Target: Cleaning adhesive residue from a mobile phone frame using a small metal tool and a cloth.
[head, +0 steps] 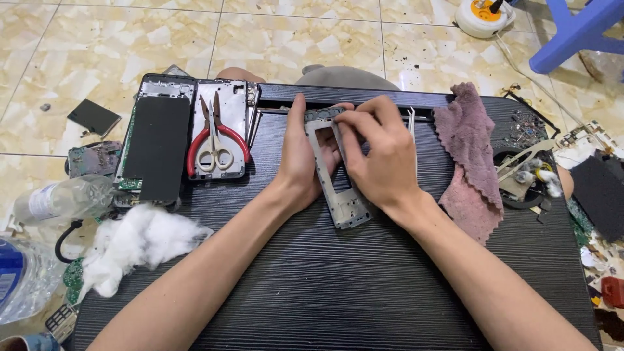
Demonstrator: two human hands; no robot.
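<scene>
I had the grey phone frame (331,170) lying near the middle of the black ribbed table (364,286), its long side running away from me, because there it sat flat and both hands could get round it. My left hand (300,162) was curled along the frame's left edge, thumb up near the top corner, bracing it so it would not slide. My right hand (377,156) lay over the right side with the fingers bent and pinched together at the top bar of the frame (whether anything small sat between those fingertips I could not tell).

The tweezers (412,123) lay just beyond my right hand, near the mauve cloth (469,156), close enough to pick up without stretching. To the left, well apart from the frame, the red-handled scissors (214,140) rested on an opened phone, beside another phone with a dark panel (156,146). A wad of white cotton (140,240) hung over the table's left edge.

The near half of the table gave my forearms room; the far edge was close behind the frame.
</scene>
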